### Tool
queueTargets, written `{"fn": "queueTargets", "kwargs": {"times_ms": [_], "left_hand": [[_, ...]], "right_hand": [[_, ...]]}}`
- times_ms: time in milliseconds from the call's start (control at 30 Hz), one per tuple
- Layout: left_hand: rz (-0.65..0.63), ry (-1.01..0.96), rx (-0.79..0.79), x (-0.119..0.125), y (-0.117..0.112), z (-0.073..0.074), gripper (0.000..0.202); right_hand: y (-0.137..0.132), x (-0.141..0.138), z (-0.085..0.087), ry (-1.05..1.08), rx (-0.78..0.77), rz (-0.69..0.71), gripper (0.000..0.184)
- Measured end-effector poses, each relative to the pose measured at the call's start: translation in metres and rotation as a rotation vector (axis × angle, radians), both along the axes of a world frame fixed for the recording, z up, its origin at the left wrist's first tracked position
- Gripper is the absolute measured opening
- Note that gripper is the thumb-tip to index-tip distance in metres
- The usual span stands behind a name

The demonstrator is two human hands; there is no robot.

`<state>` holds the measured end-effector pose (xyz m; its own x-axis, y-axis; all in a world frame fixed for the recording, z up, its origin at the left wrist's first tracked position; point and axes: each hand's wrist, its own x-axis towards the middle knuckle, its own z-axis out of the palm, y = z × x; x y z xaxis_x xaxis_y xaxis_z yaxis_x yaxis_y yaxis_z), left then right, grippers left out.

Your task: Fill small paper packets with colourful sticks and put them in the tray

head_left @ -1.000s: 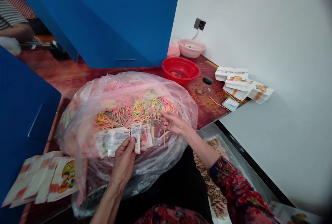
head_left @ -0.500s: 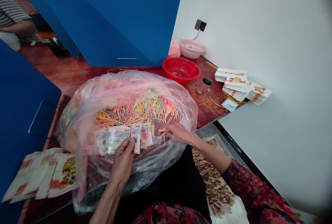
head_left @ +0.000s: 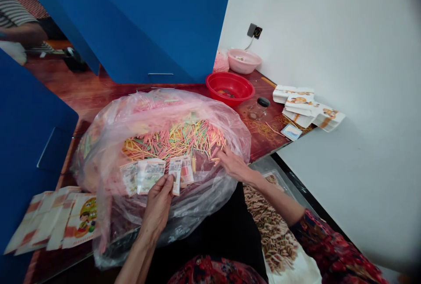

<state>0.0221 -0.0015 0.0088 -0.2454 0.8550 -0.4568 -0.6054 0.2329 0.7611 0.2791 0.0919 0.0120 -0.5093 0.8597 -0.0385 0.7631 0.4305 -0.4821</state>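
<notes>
My left hand point(head_left: 159, 200) pinches a small printed packet point(head_left: 175, 171) between thumb and fingers. Beside it lie more such packets, a clear one point(head_left: 151, 176) to the left and one with pink showing point(head_left: 187, 172) to the right. My right hand point(head_left: 234, 164) is closed, with a few thin sticks point(head_left: 215, 160) at its fingertips. Just beyond both hands, a heap of pink, yellow and green sticks point(head_left: 177, 139) lies in a large clear plastic bag point(head_left: 112, 122) spread over the table.
Blue partitions point(head_left: 141, 25) stand behind and to the left. A red basin point(head_left: 230, 86), a pink basin point(head_left: 244, 61), a black-lidded jar point(head_left: 259, 108) and paper bundles point(head_left: 300, 100) occupy the right. Printed bags point(head_left: 55, 220) lie at left. Brown pieces point(head_left: 279, 231) fill a container below.
My right hand has shifted slightly right and away from me, toward the heap's right edge. My left hand has moved a little right with the packet.
</notes>
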Motion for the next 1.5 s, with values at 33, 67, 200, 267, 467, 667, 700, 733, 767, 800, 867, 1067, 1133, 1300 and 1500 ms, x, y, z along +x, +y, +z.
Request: {"fn": "queueTargets", "kwargs": {"times_ms": [33, 67, 200, 267, 467, 667, 700, 733, 767, 800, 867, 1067, 1133, 1300, 1500], "left_hand": [[0.004, -0.002, 0.010, 0.000, 0.000, -0.001, 0.050], [0.009, -0.007, 0.018, 0.001, 0.000, -0.002, 0.049], [0.051, -0.043, 0.065, 0.003, 0.005, -0.002, 0.047], [0.066, -0.052, 0.106, 0.005, 0.013, 0.002, 0.045], [0.014, -0.026, 0.278, 0.020, 0.057, 0.021, 0.039], [-0.245, 0.065, 0.247, 0.037, 0.071, 0.022, 0.043], [-0.268, 0.076, 0.224, 0.039, 0.069, 0.021, 0.045], [-0.281, 0.073, 0.206, 0.040, 0.066, 0.020, 0.046], [-0.284, 0.057, 0.197, 0.042, 0.064, 0.019, 0.045], [-0.277, 0.028, 0.197, 0.042, 0.063, 0.018, 0.044], [-0.204, -0.039, 0.227, 0.039, 0.064, 0.018, 0.041], [0.106, -0.068, 0.252, 0.014, 0.072, 0.022, 0.037], [0.110, -0.081, 0.212, 0.008, 0.068, 0.022, 0.039], [0.127, -0.096, 0.170, 0.006, 0.051, 0.017, 0.044], [0.098, -0.026, 0.144, 0.007, 0.040, 0.010, 0.046]], "right_hand": [[0.002, -0.001, 0.001, 0.112, -0.065, -0.031, 0.022], [0.005, -0.003, 0.002, 0.248, -0.156, -0.080, 0.016], [0.011, -0.025, 0.006, 0.700, -0.620, -0.255, 0.020], [0.010, -0.038, 0.011, 0.870, -0.807, -0.263, 0.027], [-0.001, -0.073, 0.024, 1.043, -1.196, -0.118, 0.044], [-0.003, -0.094, 0.012, 1.045, -1.217, -0.047, 0.046], [-0.003, -0.095, 0.009, 1.047, -1.196, -0.036, 0.046], [-0.003, -0.096, 0.007, 1.045, -1.181, -0.022, 0.047], [-0.003, -0.096, 0.005, 1.038, -1.171, -0.009, 0.046], [-0.003, -0.096, 0.004, 1.031, -1.158, 0.001, 0.046], [-0.002, -0.095, 0.002, 1.048, -1.067, -0.023, 0.042], [0.008, -0.091, -0.003, 1.164, -0.450, -0.240, 0.024], [0.009, -0.090, -0.010, 1.112, -0.395, -0.229, 0.021], [0.004, -0.088, -0.036, 0.991, -0.259, -0.206, 0.037], [0.004, -0.091, -0.048, 0.886, -0.244, -0.236, 0.026]]}}
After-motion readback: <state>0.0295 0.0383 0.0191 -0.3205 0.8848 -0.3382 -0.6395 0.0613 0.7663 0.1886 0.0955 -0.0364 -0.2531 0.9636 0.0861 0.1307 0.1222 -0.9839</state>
